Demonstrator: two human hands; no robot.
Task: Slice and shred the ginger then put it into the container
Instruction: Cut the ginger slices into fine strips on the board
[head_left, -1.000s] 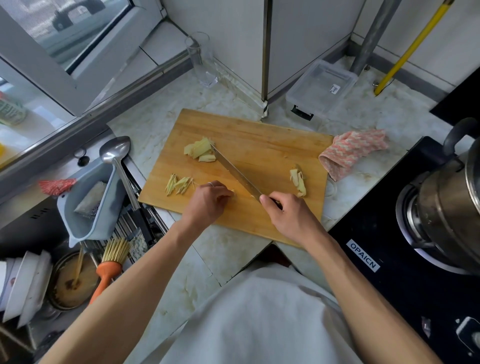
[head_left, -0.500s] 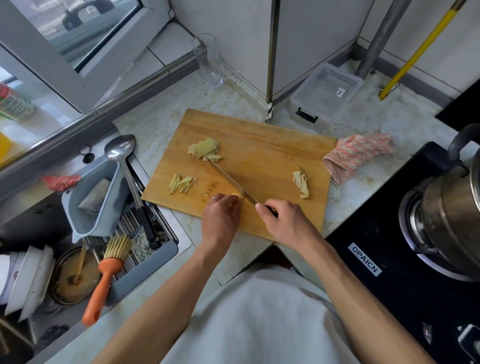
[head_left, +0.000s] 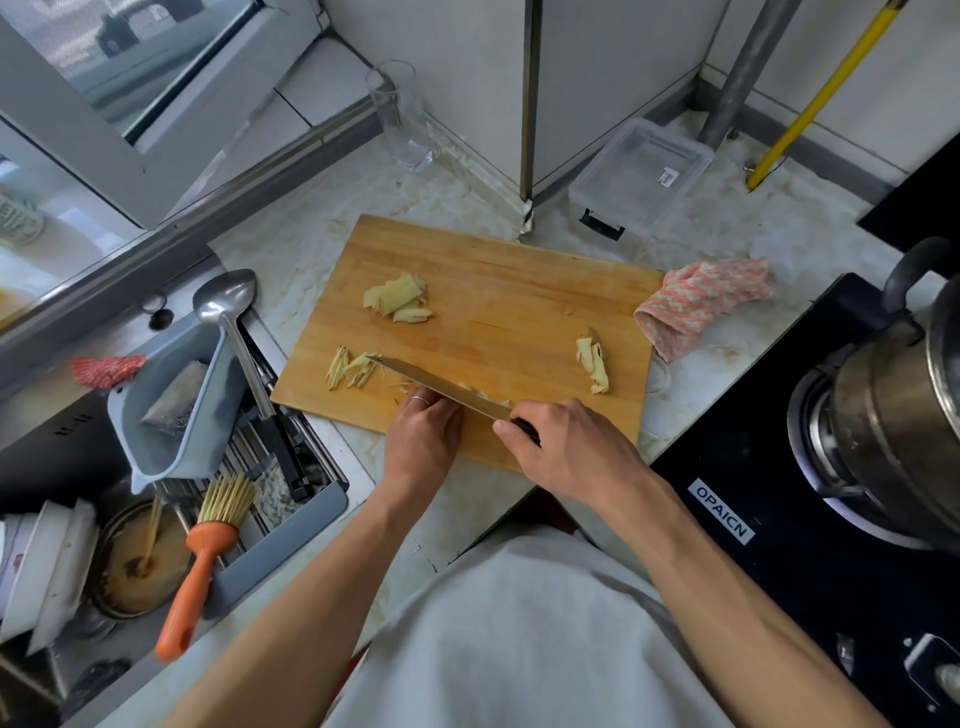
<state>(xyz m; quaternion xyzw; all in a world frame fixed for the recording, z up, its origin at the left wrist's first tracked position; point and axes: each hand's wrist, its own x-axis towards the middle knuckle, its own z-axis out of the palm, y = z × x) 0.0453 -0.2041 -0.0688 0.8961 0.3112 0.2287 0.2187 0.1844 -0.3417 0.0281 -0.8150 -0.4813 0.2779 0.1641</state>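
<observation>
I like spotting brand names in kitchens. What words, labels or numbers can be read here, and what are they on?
"OPAICN": white label on the black glass stove top.
Unreadable: small barcode sticker on the clear plastic lidded container, print too small.
Unreadable: green lettering on the packet behind the window glass at the left edge, blurred and cut off.
Nothing else carries text.

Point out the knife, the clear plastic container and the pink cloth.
knife (head_left: 441, 387): head view, middle of the blade.
clear plastic container (head_left: 641, 176): head view, its clear top face.
pink cloth (head_left: 701, 304): head view, middle of the fabric.
</observation>
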